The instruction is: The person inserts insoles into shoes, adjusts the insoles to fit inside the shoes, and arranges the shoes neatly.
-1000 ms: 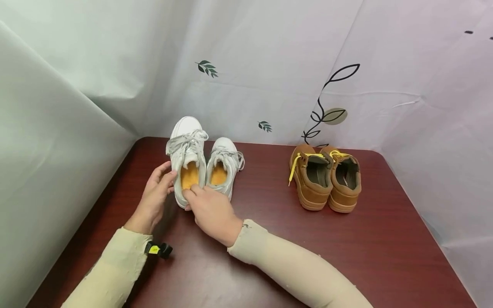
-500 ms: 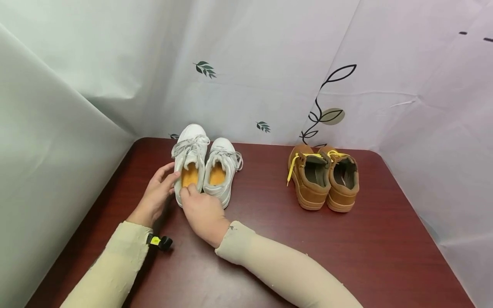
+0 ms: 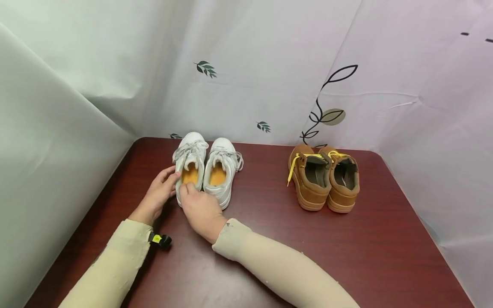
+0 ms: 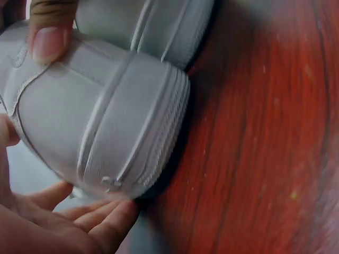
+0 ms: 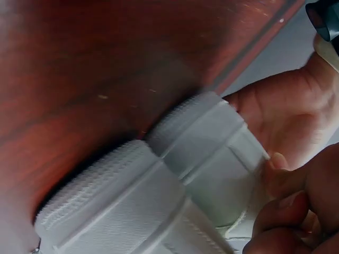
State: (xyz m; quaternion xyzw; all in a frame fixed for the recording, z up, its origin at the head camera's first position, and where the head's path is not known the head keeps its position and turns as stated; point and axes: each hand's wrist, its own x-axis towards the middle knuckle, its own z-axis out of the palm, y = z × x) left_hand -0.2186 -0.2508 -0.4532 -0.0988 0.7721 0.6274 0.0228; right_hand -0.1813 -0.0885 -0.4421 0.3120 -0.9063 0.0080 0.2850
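Two white sneakers with grey laces and yellow-orange insoles stand side by side at the table's back left, toes toward the curtain. At the heel of the left sneaker [image 3: 194, 138], my right hand [image 3: 202, 209] pinches the collar, thumb [image 4: 51, 43] on the outside and fingers over the opening. My left hand [image 3: 158, 194] lies along that sneaker's outer side, thumb tip at its collar; in the left wrist view its fairly straight fingers [image 4: 103, 219] touch the side near the sole. The right sneaker [image 3: 222, 144] stands close beside it, untouched.
A pair of brown shoes [image 3: 313, 194] with yellow laces stands on the dark red table [image 3: 262, 205] at the back right. A white patterned curtain [image 3: 246, 85] closes off the back and sides. A black strap device [image 3: 161, 241] sits on my left wrist.
The left sneaker's raised toe has come down and toward me, level with the right sneaker's toe. My right hand has shifted slightly left with its heel; my left hand stays beside it.
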